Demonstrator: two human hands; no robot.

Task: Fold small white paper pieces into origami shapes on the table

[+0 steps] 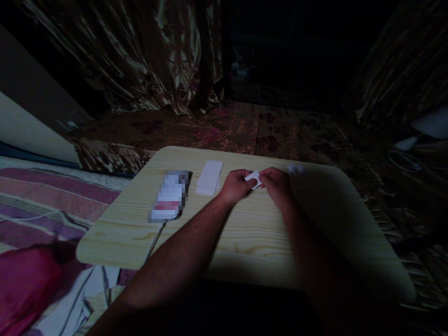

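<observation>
"Fingers?"

"My L hand (238, 187) & R hand (278, 185) both pinch 1 folded white paper (252, 178), tips nearly together, over the table's (252, 247) far half."

"Counts, pls?"

"1 stack of white strips (210, 176) just L, no. of sheets unclear; approx. 2 small white pieces (296, 169) near R hand, blurry; 1 pixelated item (170, 196) w/ 1 cable (153, 241) farther L."

"Pose?"

"Forearms fwd, converging, hands side by side."

"Hidden?"

"Some R fingertips; R forearm's lower end, lost in the dark. Pixelated item's details masked."
</observation>
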